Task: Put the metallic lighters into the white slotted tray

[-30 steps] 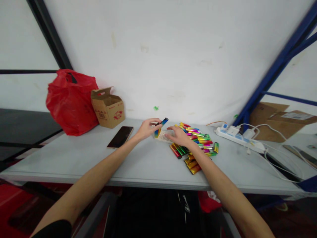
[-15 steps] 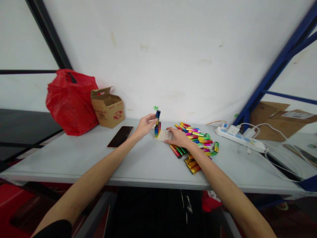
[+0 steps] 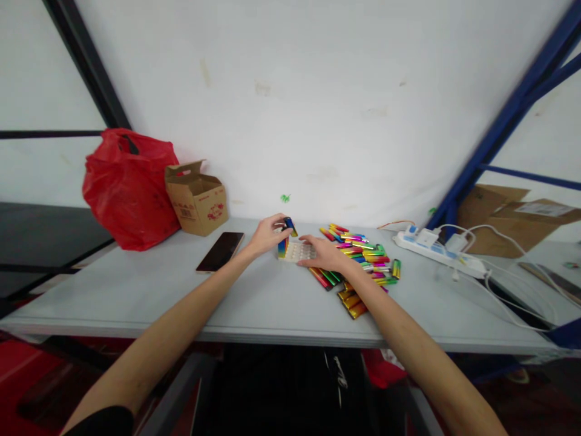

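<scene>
My left hand (image 3: 265, 234) pinches a small blue-topped lighter (image 3: 289, 226) just above the left end of a white slotted tray (image 3: 297, 250). Another colourful lighter (image 3: 282, 247) stands upright in the tray below it. My right hand (image 3: 325, 253) lies flat with fingers spread on the tray's right side. A pile of several shiny multicoloured lighters (image 3: 363, 257) lies on the grey table (image 3: 254, 297) just right of that hand.
A dark phone (image 3: 220, 251) lies left of my left hand. A small cardboard box (image 3: 196, 197) and a red plastic bag (image 3: 128, 188) stand at the back left. A white power strip (image 3: 438, 252) with cables sits at the right, by a blue rack post (image 3: 494, 130).
My left hand raised the lighter upright above the tray, then brought it down to the tray's left end. My right hand stayed pressed on the tray.
</scene>
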The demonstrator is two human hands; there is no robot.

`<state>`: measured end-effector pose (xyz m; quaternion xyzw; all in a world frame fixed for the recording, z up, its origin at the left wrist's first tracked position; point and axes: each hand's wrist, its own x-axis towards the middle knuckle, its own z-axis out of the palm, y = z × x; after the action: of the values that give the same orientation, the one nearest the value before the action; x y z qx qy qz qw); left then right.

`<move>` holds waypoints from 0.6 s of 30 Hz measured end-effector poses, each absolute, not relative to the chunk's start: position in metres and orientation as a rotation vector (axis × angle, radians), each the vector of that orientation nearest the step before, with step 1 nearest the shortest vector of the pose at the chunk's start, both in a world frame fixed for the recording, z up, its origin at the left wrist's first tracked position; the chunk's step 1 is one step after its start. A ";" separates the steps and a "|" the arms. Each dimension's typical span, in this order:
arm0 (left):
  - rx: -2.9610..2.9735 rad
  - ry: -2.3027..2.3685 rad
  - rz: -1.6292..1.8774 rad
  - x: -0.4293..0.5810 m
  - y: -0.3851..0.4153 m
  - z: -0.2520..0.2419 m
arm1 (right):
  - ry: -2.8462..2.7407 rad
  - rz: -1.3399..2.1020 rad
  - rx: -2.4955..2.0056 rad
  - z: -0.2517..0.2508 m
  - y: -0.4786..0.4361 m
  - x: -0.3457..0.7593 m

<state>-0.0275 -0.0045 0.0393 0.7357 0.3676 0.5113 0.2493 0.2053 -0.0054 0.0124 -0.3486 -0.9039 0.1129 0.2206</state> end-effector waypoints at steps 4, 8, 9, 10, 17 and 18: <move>2.015 1.054 1.347 -0.029 0.002 0.030 | -2.479 0.324 -0.929 0.010 -0.004 0.205; 1.955 1.064 1.349 -0.030 0.009 0.022 | -2.484 0.315 -0.934 0.010 -0.004 0.205; 1.941 1.074 1.349 -0.030 0.011 0.021 | -2.487 0.309 -0.936 0.010 -0.004 0.205; 1.930 1.086 1.344 -0.030 0.012 0.019 | -2.489 0.303 -0.936 0.010 -0.004 0.204; 1.936 1.197 1.250 -0.030 0.017 0.015 | -2.511 0.264 -0.936 0.013 -0.006 0.204; 1.956 1.220 1.241 -0.031 0.017 0.015 | -2.517 0.262 -0.938 0.013 -0.006 0.204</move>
<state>-0.0309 0.0169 0.0145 0.7217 0.4502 0.4579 0.2584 0.2036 -0.0061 0.0129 -0.3389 -0.9098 0.0946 0.2199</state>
